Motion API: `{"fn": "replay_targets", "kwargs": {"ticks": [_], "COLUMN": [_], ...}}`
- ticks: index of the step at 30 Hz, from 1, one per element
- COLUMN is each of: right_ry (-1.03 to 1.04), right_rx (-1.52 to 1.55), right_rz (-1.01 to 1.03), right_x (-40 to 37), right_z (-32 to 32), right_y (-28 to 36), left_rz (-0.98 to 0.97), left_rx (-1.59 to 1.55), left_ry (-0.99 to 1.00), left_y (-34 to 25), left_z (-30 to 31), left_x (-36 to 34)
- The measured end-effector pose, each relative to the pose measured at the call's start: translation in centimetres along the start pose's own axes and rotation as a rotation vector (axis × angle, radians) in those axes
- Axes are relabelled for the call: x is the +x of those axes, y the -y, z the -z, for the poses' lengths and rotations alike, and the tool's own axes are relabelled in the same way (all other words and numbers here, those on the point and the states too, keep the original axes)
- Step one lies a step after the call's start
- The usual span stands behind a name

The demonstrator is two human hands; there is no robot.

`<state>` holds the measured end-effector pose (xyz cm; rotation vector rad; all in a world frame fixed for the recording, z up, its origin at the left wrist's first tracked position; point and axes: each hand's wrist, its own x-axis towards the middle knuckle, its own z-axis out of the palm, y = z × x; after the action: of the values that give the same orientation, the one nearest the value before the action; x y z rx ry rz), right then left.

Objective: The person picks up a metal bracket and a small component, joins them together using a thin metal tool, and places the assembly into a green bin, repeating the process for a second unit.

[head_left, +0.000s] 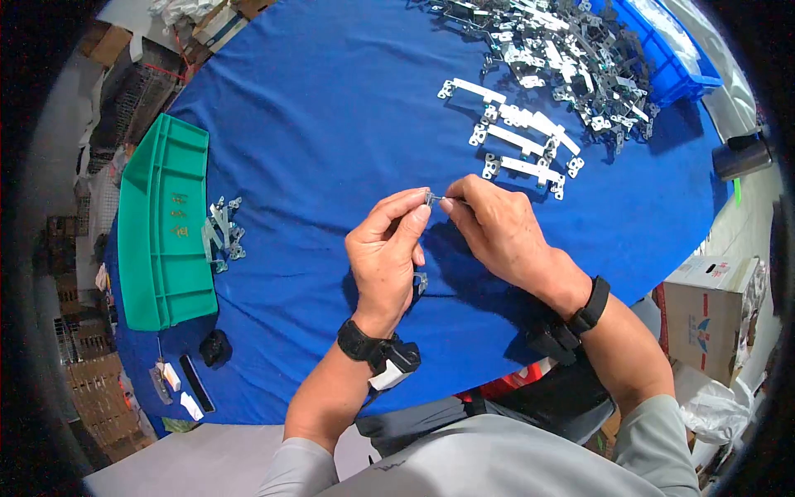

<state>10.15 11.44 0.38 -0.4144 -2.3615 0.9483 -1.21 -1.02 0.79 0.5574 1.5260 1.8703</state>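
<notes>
My left hand (385,240) is closed around a metal bracket (421,283), most of which is hidden by the fingers. One end of the bracket shows at the fingertips, and the other end sticks out below the palm. Close by, my right hand (497,224) pinches a small thin piece (440,198) against that upper end. The piece is too small to name. Both hands are over the middle of the blue cloth. Beyond my right hand lie several metal brackets with white strips (515,139), set roughly in rows.
A large heap of metal brackets (571,66) lies at the back right beside a blue crate (675,54). On the left, a green bin (170,232) lies next to a small pile of brackets (222,234). A cardboard box (708,315) stands at the right, off the table.
</notes>
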Motion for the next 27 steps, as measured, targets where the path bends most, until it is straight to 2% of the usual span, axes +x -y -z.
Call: {"fn": "replay_targets", "kwargs": {"ticks": [3, 6, 12, 15, 20, 27], "right_ry": [0.009, -0.060, 0.017, -0.037, -0.041, -0.086], "right_rx": [-0.060, 0.048, -0.077, 0.057, -0.056, 0.001], "right_rz": [0.038, -0.008, 0.047, -0.012, 0.078, 0.087], "right_x": [0.01, 0.03, -0.08, 0.02, -0.02, 0.04], "right_z": [-0.24, -0.24, -0.18, -0.17, -0.19, -0.32], "right_y": [-0.19, 0.33, -0.19, 0.38, -0.39, -0.35], "left_rz": [0.008, -0.006, -0.034, -0.027, -0.023, -0.025], "left_rx": [0.024, 0.032, 0.028, 0.024, 0.008, 0.030], "left_ry": [-0.005, -0.015, -0.029, -0.033, -0.008, -0.023], "left_y": [0.08, 0.24, 0.45, 0.56, 0.40, 0.34], "left_z": [0.07, 0.06, -0.09, 0.03, 0.19, -0.07], "left_x": [0.04, 0.02, 0.06, 0.13, 0.15, 0.12]}}
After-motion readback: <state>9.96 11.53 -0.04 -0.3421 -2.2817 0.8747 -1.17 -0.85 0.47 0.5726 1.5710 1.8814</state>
